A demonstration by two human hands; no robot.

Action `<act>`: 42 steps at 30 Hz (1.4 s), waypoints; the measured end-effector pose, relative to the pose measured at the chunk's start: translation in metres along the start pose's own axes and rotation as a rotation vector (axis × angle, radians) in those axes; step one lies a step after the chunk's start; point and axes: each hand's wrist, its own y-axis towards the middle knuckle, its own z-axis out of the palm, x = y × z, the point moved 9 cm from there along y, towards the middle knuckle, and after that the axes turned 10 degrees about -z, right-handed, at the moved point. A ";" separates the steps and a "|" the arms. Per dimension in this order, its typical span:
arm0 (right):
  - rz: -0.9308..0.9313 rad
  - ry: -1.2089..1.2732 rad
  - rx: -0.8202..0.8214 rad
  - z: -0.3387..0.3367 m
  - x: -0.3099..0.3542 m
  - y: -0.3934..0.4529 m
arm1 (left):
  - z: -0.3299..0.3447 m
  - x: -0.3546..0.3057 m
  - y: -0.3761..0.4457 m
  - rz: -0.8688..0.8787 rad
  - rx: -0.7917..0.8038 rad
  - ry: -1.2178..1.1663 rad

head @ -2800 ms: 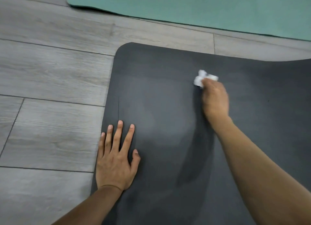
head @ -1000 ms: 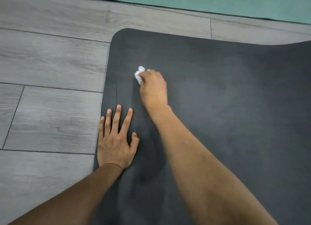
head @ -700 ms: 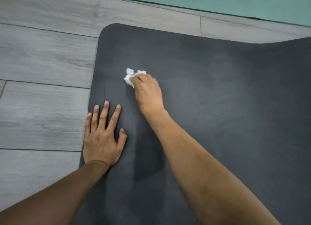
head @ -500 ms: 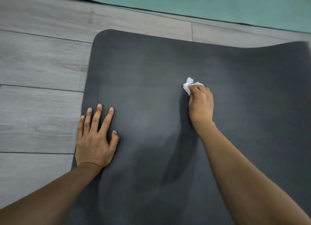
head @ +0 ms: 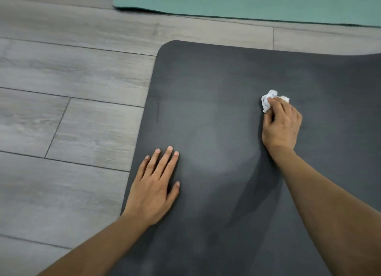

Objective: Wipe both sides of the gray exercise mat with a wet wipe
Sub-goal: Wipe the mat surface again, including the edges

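Right hand (head: 281, 125), fingers curled round the crumpled wet wipe (head: 268, 101), has swept from near the left edge of the gray exercise mat (head: 206, 110) rightward toward its middle. Left hand (head: 154, 189) stays flat, fingers straight, pinning the mat on the floor (head: 72, 73). Judged: top side mid-wipe, underside still to do.

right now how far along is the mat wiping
Done: nothing clearly, no wet streaks show. In hand: the right hand rubs a balled wet wipe on the gray mat while the left hand presses it flat. Left: flipping it for the underside.
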 end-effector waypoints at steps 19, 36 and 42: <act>-0.550 0.251 0.250 0.101 0.339 -0.006 | 0.022 0.017 -0.016 -0.064 -0.031 -0.123; 0.077 0.009 -0.051 -0.020 0.057 -0.021 | 0.015 0.015 -0.015 -0.091 -0.040 -0.101; -0.397 0.278 0.216 0.082 0.312 -0.013 | 0.021 0.018 -0.015 -0.077 -0.068 -0.093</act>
